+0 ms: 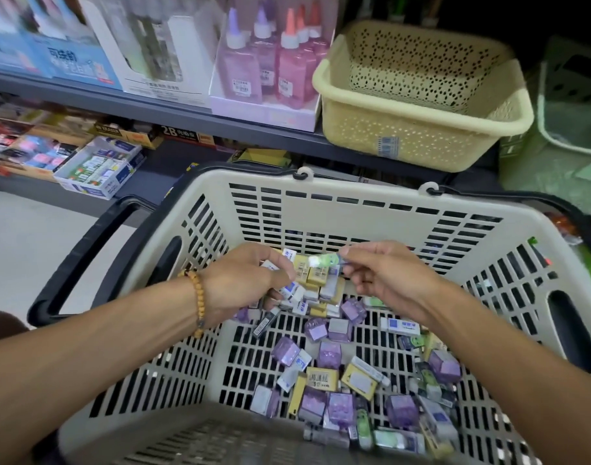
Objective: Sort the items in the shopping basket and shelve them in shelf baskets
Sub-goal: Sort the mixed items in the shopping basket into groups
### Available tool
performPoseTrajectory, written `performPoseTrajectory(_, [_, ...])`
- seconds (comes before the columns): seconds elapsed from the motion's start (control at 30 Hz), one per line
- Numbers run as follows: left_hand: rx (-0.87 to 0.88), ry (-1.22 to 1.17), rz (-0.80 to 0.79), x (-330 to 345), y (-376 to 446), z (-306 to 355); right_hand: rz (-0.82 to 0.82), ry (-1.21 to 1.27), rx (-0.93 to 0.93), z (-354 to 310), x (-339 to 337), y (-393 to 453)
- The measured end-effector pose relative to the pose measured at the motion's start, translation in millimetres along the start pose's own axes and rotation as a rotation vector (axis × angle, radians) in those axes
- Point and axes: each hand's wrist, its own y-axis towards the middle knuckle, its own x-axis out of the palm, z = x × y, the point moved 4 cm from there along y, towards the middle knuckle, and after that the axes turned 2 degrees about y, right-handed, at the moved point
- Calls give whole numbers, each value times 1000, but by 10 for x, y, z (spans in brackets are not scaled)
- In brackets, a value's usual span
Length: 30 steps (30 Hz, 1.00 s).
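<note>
Hands are meeting over the far end of the shopping basket (337, 209). The left hand (243, 283), with a bead bracelet (198, 302) at the wrist, is curling its fingers around a small stack of white-and-blue erasers (289, 290). The right hand (384, 273) is pinching a small green-and-white item (322, 261) between thumb and fingertips, holding it just beside the left hand's fingertips; blur is hiding what the item is exactly. Directly beneath both hands, a pile of yellow and white boxed erasers (315, 280) is lying on the basket floor. Nearer the camera, purple cube-shaped packs (329, 355) and more small boxes are lying scattered across the slotted bottom. The basket's black handle (82, 250) is hanging folded down on the left side. Beyond the basket, a cream perforated shelf basket (421, 129) is sitting on the shelf edge, with pink and purple bottles (270, 62) in a display box just left of it.
</note>
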Motion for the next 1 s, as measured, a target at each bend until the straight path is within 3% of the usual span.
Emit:
performPoseTrajectory(0.1, [-14, -56, 29, -37, 11, 15, 157, -255, 60, 111, -226, 51])
performPoseTrajectory(0.17, [-27, -133, 35, -42, 10, 21, 175, -386, 105, 181, -243, 110])
performPoseTrajectory(0.43, [-41, -239, 31, -37, -2, 16, 263, -223, 100, 320, -66, 387])
performPoseTrajectory(0.67, [-86, -271, 27, -70, -42, 15, 308, -352, 24, 291, -11, 378])
performPoseTrajectory(0.77, [-94, -286, 37, -83, -51, 20, 396, -535, -113, 179, -43, 284])
performPoseTrajectory(0.83, [-89, -304, 55, -87, -53, 29, 273, -470, -166, 82, 63, 198])
performPoseTrajectory(0.93, [-71, -336, 56, -73, -79, 66, -123, -303, -78, 42, 428, 114])
performPoseTrajectory(1.0, [-62, -334, 45, -91, -105, 76, -253, -261, -46, 47, 609, 106])
